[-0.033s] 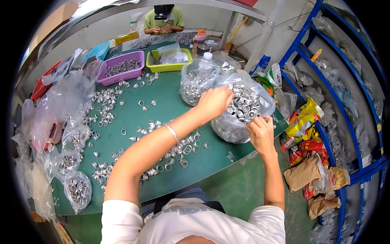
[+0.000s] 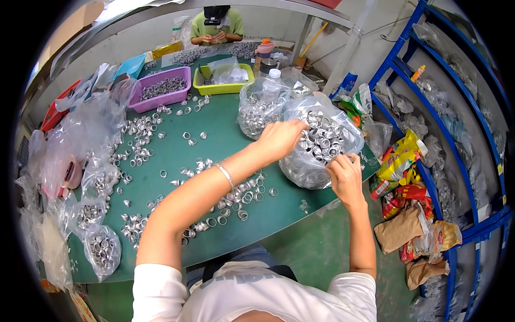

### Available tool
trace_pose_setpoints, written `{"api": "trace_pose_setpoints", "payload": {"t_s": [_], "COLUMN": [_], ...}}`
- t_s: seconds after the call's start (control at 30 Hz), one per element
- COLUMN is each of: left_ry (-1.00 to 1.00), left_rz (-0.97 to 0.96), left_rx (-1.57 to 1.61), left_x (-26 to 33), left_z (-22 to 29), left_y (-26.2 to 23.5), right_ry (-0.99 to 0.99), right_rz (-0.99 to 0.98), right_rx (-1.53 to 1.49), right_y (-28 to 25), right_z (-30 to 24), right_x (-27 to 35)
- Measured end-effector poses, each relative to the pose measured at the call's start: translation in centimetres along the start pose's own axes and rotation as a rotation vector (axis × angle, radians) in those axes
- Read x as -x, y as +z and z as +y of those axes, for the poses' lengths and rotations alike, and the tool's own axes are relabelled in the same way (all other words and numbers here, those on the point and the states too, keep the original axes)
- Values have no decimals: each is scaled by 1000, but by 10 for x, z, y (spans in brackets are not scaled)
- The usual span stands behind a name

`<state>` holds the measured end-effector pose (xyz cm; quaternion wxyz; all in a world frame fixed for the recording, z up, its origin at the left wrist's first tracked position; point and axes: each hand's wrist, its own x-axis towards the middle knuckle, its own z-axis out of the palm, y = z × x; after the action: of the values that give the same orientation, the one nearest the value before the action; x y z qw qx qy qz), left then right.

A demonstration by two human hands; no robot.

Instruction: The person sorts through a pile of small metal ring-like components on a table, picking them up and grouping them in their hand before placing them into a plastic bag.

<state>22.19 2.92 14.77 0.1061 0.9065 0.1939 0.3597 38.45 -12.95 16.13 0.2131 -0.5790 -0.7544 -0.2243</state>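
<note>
A clear plastic bag (image 2: 306,174), full of silver metal rings (image 2: 323,140), stands with its mouth spread near the table's right edge. My left hand (image 2: 283,138) is closed at the left side of that mouth, its fingertips pinching the plastic beside the rings. On the near right side, my right hand (image 2: 344,173) also has its fingers closed on the bag's rim. Behind and to the left sits a second clear bag (image 2: 256,115) of similar small metal pieces, touching the first. Under and around my left forearm, loose rings (image 2: 242,214) lie scattered over the green table (image 2: 214,124).
Purple bin (image 2: 160,88) and yellow-green bin (image 2: 224,86) stand at the back. Filled plastic bags (image 2: 102,249) crowd the left side. Blue shelving (image 2: 399,64) rises at the right, with snack packets (image 2: 402,155) beside it. Another person (image 2: 217,29) sits across the table.
My left hand has dipped slightly toward me at the bag's mouth. The right hand and the bag stay nearly where they were.
</note>
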Motion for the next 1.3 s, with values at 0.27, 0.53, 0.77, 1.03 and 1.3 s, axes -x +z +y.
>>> {"api": "trace_pose_setpoints", "payload": {"t_s": [0.27,0.53,0.77,1.03,1.3], "left_ry": [-19,-258,-243,-284,-276], "left_rz": [-453,-81,169,-247,-411], "left_rx": [-258,484,481,-14,-165], "left_x": [-15,-18,57,199,222], "left_z": [-3,-19,-9,-18,-5], "left_y": [-13,-9,-45,3,-2], "right_ry": [215,245,52,204,65], "right_rz": [-294,165,464,-179,-401], "right_rx": [107,16,-168,-505,-534], "right_y": [1,3,32,143,150], "right_z": [1,10,-63,-115,-146], "right_x": [-15,-19,3,20,42]}}
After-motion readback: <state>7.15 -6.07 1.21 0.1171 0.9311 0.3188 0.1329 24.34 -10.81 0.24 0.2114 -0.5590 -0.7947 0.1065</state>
